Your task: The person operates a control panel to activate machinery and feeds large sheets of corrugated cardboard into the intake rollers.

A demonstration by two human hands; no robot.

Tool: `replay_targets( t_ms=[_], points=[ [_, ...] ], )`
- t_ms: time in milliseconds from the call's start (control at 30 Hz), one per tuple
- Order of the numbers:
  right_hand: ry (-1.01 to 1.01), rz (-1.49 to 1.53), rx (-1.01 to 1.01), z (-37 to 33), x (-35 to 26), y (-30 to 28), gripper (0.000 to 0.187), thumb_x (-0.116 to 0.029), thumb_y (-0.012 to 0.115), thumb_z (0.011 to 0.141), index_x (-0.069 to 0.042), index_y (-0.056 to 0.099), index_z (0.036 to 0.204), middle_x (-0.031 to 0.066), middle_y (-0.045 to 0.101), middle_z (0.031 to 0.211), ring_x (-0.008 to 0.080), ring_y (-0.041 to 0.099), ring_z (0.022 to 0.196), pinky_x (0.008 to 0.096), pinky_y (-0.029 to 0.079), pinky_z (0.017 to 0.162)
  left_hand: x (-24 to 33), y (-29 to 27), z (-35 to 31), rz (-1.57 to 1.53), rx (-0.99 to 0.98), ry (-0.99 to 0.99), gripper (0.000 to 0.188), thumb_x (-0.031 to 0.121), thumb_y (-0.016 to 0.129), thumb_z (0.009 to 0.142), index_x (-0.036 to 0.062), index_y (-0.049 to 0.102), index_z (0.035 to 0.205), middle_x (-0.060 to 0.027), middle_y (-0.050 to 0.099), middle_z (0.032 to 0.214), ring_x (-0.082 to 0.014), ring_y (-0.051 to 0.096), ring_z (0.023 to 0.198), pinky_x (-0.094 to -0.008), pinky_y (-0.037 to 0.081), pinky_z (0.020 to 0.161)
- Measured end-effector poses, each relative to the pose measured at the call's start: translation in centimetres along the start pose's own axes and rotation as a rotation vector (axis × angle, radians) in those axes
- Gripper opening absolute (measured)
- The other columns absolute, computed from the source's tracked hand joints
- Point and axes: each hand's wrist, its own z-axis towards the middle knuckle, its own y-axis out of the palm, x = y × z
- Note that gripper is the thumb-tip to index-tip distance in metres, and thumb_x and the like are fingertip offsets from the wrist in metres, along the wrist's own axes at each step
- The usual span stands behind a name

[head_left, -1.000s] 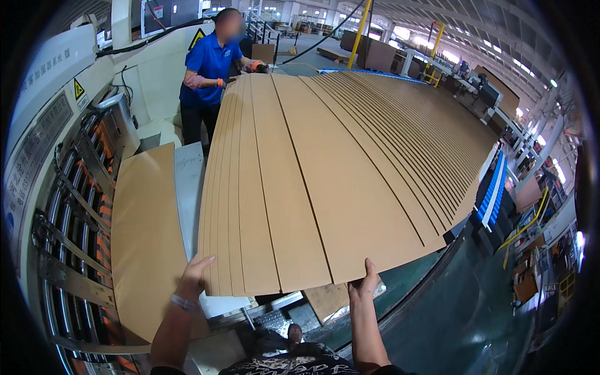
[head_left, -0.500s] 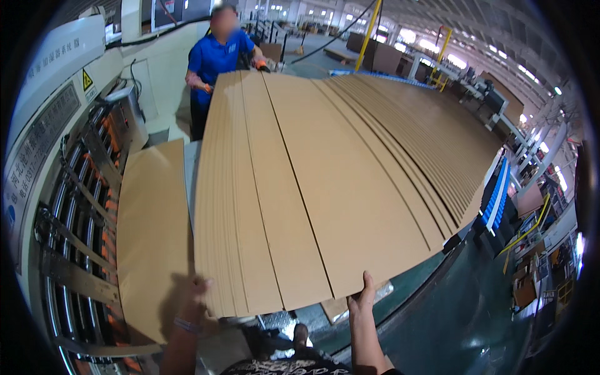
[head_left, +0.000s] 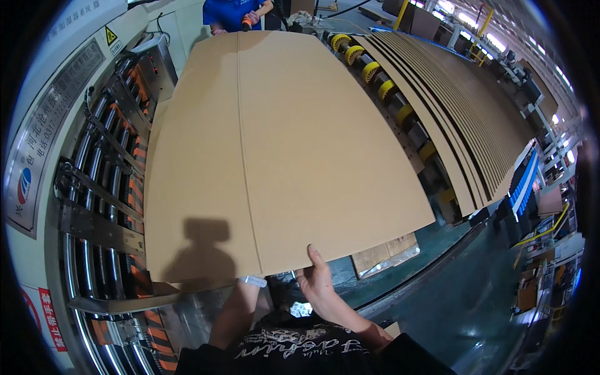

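Note:
A large brown cardboard sheet [head_left: 300,144] with a lengthwise crease spans the space before me, its near edge at my waist. My right hand [head_left: 317,284] grips that edge, thumb on top and fingers underneath. To its left, my left hand [head_left: 247,289] reaches under the same edge; its fingers are hidden by the sheet and a pale band shows at the wrist. At the far edge, a co-worker in a blue shirt [head_left: 231,14] has a gloved hand [head_left: 249,21] by the cardboard.
On the left stands a machine with metal rollers [head_left: 94,250] and orange-black striped parts. Yellow wheels on a shaft [head_left: 387,90] run along the sheet's right side. Beyond them lies a fanned row of cardboard sheets [head_left: 450,100]. A cardboard piece [head_left: 387,253] lies low near the right.
The overlapping sheets between my hands have shifted left over the machine side, uncovering the yellow wheels. My left hand has moved right and under the edge; my right hand has come left.

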Motion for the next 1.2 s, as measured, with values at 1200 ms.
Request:
replay_targets(
  t_ms=[1200],
  points=[
    [0.939,0.253,-0.421,1.7,11.7,-0.5,0.049,-0.045,0.033,0.089,-0.009,0.037,0.124,0.0082,0.041,0.124,0.0202,0.039,0.113,0.0418,0.03,0.097,6.4,-3.2,-7.4,0.307,0.588,0.313,0.047,0.033,0.035,0.091,0.0033,0.032,0.128,-0.0127,0.037,0.13,-0.0253,0.038,0.115,-0.0371,0.031,0.098]
  ],
)
